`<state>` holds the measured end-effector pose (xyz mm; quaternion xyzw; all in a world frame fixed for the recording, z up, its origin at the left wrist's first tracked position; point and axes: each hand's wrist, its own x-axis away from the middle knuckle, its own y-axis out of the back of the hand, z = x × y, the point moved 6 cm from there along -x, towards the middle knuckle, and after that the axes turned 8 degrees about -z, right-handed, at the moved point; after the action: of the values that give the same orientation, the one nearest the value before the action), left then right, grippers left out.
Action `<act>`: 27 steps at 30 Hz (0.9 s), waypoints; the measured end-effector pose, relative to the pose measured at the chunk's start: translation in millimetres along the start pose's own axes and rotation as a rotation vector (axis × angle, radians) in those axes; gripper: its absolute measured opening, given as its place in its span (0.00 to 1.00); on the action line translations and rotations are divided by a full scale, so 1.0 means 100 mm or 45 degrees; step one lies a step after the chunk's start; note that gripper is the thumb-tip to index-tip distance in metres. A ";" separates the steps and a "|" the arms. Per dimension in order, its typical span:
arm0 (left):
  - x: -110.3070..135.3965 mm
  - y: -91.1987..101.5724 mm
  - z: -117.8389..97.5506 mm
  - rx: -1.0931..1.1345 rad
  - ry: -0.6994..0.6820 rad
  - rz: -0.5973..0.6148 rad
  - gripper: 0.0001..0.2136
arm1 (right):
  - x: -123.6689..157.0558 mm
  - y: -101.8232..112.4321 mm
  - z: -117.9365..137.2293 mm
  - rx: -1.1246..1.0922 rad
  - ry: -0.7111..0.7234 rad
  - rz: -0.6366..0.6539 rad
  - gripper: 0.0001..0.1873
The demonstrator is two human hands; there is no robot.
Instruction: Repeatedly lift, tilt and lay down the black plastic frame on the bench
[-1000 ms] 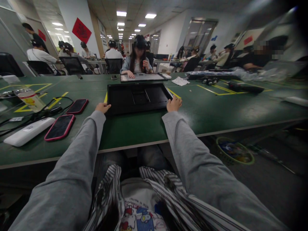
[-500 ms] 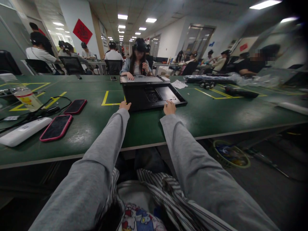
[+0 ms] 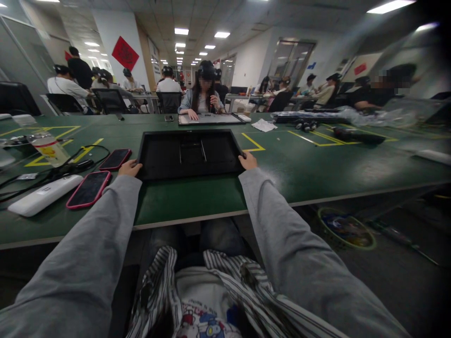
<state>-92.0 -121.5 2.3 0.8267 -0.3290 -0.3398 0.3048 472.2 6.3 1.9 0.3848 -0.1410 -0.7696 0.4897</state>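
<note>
A wide, shallow black rectangular cover, like the back shell of a monitor, is in front of me over the green table. It has a raised rim and a recessed rectangle in its middle with two light upright lines. My left hand is closed on its left edge near the front corner. On the opposite side my right hand grips the right edge, thumb at the rim. Fingers beneath the cover are partly hidden, and I cannot tell whether it rests on the table.
Two red-rimmed phones, a white oblong device, black cables and a bottle lie left. Across the table a person touches a flat panel. Crumpled paper and plastic-wrapped parts sit right. A basket stands below.
The black cover has turned and come left and nearer, from beside the far panel to squarely before me. My left hand has moved left with it; my right hand now holds its right edge.
</note>
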 end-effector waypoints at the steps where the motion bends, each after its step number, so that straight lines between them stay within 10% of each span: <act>1: 0.02 0.08 0.11 -0.020 0.044 -0.004 0.26 | 0.00 -0.07 0.04 -0.084 0.044 0.061 0.25; 9: 0.15 0.25 0.16 -0.210 0.004 -0.020 0.25 | 0.03 -0.31 0.17 -0.247 0.222 0.253 0.40; 27: 0.28 0.29 -0.14 -0.330 -0.282 -0.037 0.24 | 0.15 0.00 0.25 0.125 0.160 0.087 0.32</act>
<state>-75.6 -155.4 21.4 0.7427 -0.3019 -0.4727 0.3659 450.4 -10.9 12.3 0.4508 -0.1607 -0.7188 0.5042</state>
